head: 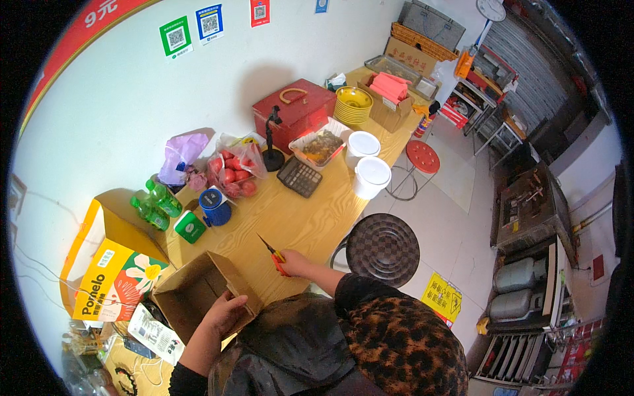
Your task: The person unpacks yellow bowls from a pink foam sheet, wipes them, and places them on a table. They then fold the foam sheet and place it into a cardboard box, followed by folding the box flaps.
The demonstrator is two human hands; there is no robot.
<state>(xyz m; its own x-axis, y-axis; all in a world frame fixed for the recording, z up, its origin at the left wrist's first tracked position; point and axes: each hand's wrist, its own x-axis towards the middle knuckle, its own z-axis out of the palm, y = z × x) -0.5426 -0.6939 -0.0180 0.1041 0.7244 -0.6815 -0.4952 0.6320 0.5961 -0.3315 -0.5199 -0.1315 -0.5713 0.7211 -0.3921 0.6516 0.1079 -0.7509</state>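
My left hand (pixel 227 313) grips the near wall of an open cardboard box (pixel 190 292), its fingers reaching over the edge. The box is tilted, so its bare inner walls show. In my right hand (pixel 296 263) is a pair of scissors (pixel 270 247) with dark pointed blades and red and yellow handles. The blades look closed and point away from me, above the wooden table (pixel 292 222). A gap separates the scissors from the box. Beyond the box are a green plastic payment box (pixel 189 227) and a blue canister (pixel 216 208).
Two green bottles (pixel 157 204) and a yellow pomelo carton (pixel 111 279) stand left. Farther along are bagged red fruit (pixel 232 171), a calculator (pixel 299 177), a red case (pixel 294 111), white tubs (pixel 371 177) and stacked yellow bowls (pixel 353 105). A checkered stool (pixel 382 250) stands right of the table.
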